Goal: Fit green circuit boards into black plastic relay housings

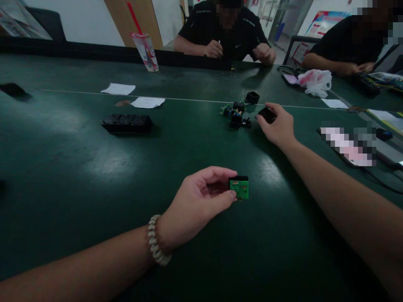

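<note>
My left hand [204, 197], with a beaded bracelet at the wrist, pinches a small green circuit board [242, 191] with a black part behind it, held up over the dark green table [126, 201]. Further off to the right, my right hand [278, 123] has its thumb and fingers closed around a black box-like housing [267, 114]. Just left of that hand lies a small pile of black parts with green boards [236, 119]. Behind the pile sits another open black housing [252, 97].
At left stands a row of black blocks [127, 123]. White paper slips [147, 102] and a cup with a red straw [146, 52] are farther back. A phone [346, 147] with a cable and a crumpled plastic bag [316, 82] are at right. Two people sit across the table.
</note>
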Tool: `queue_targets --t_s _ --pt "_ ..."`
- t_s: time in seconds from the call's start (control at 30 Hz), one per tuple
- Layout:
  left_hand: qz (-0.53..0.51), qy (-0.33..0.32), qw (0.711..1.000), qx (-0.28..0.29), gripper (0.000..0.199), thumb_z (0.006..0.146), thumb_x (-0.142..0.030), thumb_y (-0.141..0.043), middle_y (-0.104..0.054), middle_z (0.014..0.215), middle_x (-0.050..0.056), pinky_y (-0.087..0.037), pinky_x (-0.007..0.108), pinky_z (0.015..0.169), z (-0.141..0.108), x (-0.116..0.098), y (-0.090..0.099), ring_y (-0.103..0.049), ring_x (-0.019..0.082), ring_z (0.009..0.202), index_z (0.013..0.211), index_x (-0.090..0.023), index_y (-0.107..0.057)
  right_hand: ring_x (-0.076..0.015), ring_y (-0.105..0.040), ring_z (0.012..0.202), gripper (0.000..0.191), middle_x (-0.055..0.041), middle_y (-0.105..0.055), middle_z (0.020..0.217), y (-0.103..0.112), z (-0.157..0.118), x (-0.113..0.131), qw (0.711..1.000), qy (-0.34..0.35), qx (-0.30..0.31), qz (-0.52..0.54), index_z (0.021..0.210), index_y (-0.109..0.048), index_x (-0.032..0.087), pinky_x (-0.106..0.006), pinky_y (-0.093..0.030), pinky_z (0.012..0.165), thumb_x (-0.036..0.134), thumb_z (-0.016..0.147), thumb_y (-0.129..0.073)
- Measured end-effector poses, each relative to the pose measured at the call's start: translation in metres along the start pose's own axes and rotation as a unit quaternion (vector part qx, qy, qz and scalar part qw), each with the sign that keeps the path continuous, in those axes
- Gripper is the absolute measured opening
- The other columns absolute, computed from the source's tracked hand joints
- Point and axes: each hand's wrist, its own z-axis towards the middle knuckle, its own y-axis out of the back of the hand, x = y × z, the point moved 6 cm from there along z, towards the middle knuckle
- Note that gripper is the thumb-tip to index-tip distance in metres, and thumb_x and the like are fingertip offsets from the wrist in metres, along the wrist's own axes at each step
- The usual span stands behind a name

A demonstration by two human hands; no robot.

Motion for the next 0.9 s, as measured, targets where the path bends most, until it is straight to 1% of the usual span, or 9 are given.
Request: queue_targets --t_s 0.07,0.1,0.23,0.33,0.43,0.57,0.73,0.8,0.9 --pt "-0.003 -0.007 1.000 -0.002 0.029 0.083 -0.010 -0.085 -0.084 0.103 0.002 -0.063 0.027 0.083 0.001 -0.001 0.000 -0.078 0.014 0.090 0.109 -0.019 -0.079 -0.0372 -0.074 0.119 0.043 -0.0171 -0.079 0.122 0.011 -0.017 0.007 0.998 -0.013 -0.030 0.062 0.128 -0.071 0.015 -0.058 -0.057 0.110 0.029 0.088 -0.074" --pt "-0.005 -0.009 1.000 -0.006 0.028 0.083 -0.011 -0.085 -0.084 0.102 0.002 -0.063 0.027 0.083 0.002 -0.001 0.000 -0.078 0.014 0.089 0.109 -0.019 -0.079 -0.0363 -0.076 0.115 0.043 -0.0165 -0.080 0.118 0.016 -0.028 0.012 0.995 -0.018 -0.027 0.097 0.127 -0.071 0.015 -0.057 -0.059 0.108 0.030 0.088 -0.075" --pt "-0.008 -0.016 1.000 -0.016 0.029 0.083 -0.013 -0.086 -0.083 0.102 0.002 -0.064 0.029 0.082 0.003 -0.002 0.002 -0.077 0.015 0.087 0.110 -0.021 -0.079 -0.0316 -0.078 0.111 0.049 -0.0129 -0.079 0.116 0.035 -0.083 0.046 0.967 -0.011 0.062 0.246 0.134 -0.065 0.020 -0.050 -0.065 0.098 0.034 0.089 -0.078" --pt "-0.011 -0.022 0.999 -0.024 0.031 0.083 -0.013 -0.087 -0.082 0.104 0.002 -0.065 0.031 0.083 0.003 -0.001 0.003 -0.077 0.016 0.089 0.112 -0.021 -0.079 -0.0275 -0.077 0.110 0.056 -0.0095 -0.075 0.117 0.056 -0.124 0.072 0.952 0.021 0.107 0.286 0.138 -0.061 0.025 -0.042 -0.068 0.090 0.028 0.087 -0.082" --pt "-0.012 -0.038 0.998 -0.052 0.035 0.081 -0.013 -0.088 -0.082 0.108 0.003 -0.065 0.031 0.086 0.003 -0.001 0.005 -0.076 0.017 0.095 0.114 -0.021 -0.078 -0.0252 -0.076 0.111 0.060 -0.0078 -0.073 0.119 0.070 -0.154 0.092 0.942 0.078 0.146 0.294 0.138 -0.058 0.028 -0.038 -0.067 0.090 0.018 0.084 -0.081" --pt "0.012 -0.059 0.994 -0.091 0.037 0.082 -0.015 -0.087 -0.082 0.109 0.003 -0.063 0.032 0.093 0.002 -0.004 0.008 -0.076 0.018 0.102 0.117 -0.020 -0.077 -0.0247 -0.075 0.111 0.060 -0.0084 -0.073 0.121 0.075 -0.166 0.100 0.948 0.106 0.168 0.247 0.136 -0.057 0.027 -0.038 -0.066 0.092 0.010 0.081 -0.077" --pt "0.046 -0.097 0.989 -0.097 0.032 0.082 -0.012 -0.084 -0.082 0.110 0.005 -0.064 0.034 0.098 0.000 -0.010 0.008 -0.077 0.018 0.104 0.113 -0.017 -0.075 -0.0261 -0.074 0.112 0.076 -0.0091 -0.076 0.122 0.073 -0.162 0.107 0.943 0.191 0.183 0.201 0.148 -0.048 0.028 -0.040 -0.066 0.090 0.008 0.080 -0.075" --pt "0.070 -0.132 0.984 -0.096 0.030 0.084 -0.010 -0.081 -0.081 0.106 0.004 -0.066 0.032 0.096 -0.003 -0.013 0.006 -0.079 0.018 0.102 0.111 -0.018 -0.072 -0.0267 -0.073 0.114 0.080 -0.0091 -0.077 0.124 0.073 -0.160 0.107 0.941 0.207 0.185 0.194 0.151 -0.047 0.029 -0.041 -0.066 0.091 0.008 0.080 -0.076" --pt "0.126 -0.220 0.963 -0.088 0.028 0.086 -0.004 -0.076 -0.077 0.109 0.003 -0.066 0.030 0.097 -0.012 -0.022 0.000 -0.079 0.017 0.106 0.109 -0.019 -0.070 -0.0260 -0.075 0.116 0.077 -0.0090 -0.076 0.126 0.068 -0.161 0.104 0.936 0.178 0.208 0.221 0.149 -0.048 0.029 -0.040 -0.066 0.094 0.009 0.081 -0.078"
